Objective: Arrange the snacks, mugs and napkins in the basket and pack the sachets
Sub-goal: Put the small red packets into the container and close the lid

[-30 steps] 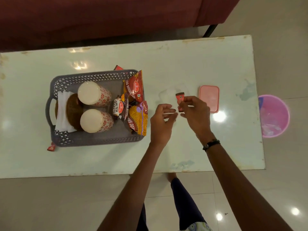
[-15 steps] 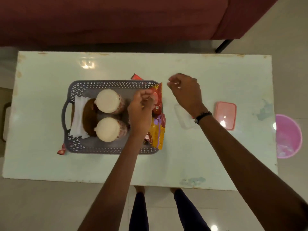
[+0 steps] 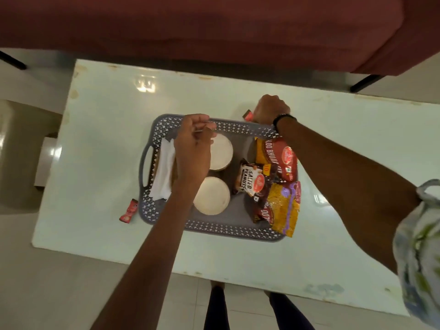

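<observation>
Left hand (image 3: 192,148) fingers are curling over the basket (image 3: 228,228) at frame centre, pinching something thin I cannot identify. Right hand (image 3: 270,110) is curling around a red sachet (image 3: 248,115) just above the basket's upper rim.

Table centre: grey perforated plastic basket (image 3: 228,228).
Basket, 9 o'clock end: white folded napkins (image 3: 163,173).
Basket, middle: two upturned white ceramic mugs (image 3: 221,154), one at 12 o'clock, one at 6.
Basket, 3 o'clock end: foil snack packets (image 3: 277,184).
Table, 8 o'clock of basket: small red paper sachet (image 3: 128,210).
Table, 1 o'clock of basket: second red sachet (image 3: 248,115).
</observation>
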{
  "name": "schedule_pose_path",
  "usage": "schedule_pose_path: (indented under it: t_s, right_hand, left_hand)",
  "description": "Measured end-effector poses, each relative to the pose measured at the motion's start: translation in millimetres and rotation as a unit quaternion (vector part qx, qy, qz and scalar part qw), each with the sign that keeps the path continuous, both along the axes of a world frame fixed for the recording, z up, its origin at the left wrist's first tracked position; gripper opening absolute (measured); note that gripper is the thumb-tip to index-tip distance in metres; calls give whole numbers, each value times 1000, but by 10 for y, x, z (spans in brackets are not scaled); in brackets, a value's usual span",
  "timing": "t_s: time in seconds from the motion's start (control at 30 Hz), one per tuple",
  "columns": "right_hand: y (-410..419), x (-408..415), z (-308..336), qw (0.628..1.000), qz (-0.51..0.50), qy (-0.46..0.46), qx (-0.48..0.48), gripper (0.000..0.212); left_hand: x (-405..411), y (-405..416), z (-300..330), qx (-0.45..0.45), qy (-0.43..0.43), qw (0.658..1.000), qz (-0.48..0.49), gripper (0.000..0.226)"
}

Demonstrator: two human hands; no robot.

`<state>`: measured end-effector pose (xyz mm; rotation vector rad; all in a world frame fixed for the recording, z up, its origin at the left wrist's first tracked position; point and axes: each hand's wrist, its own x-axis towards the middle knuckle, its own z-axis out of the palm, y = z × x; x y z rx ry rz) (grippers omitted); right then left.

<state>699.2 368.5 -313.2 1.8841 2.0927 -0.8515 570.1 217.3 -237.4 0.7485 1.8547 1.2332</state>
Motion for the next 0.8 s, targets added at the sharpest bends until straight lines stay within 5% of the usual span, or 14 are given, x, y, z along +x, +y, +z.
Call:
schedule_pose_path:
  t_s: [0.13,0.3,0.43,0.63,0.73,0.8]
  right_hand:
    - [4,-135,87,999,-13,41,-1,39]
    - [-375,-674,516,972,-16,198,122,28]
    - [-964,-1173,761,943,30,316,94,20]
    - [-1682,-1568,707,932,26,362,-9,15]
    - [-1914,-1590,618,930,9,366,-16,18]
    - [-2033,-1564,585,930,8,367,-24,20]
  left_hand:
    - [-269,-107,-9,5,11,1000,2,19]
    - [-839,-482,-80,3,61,996,69,13]
    - [-1331,-1048,-323,-45,131,982,126,12]
    - [-1622,-1744,-784,-192,191,963,1,16]
    - [-1618,-1855,-946,-209,269,935,-99,11]
    - [-1612,-1857,-966,-212,249,941,-83,6]
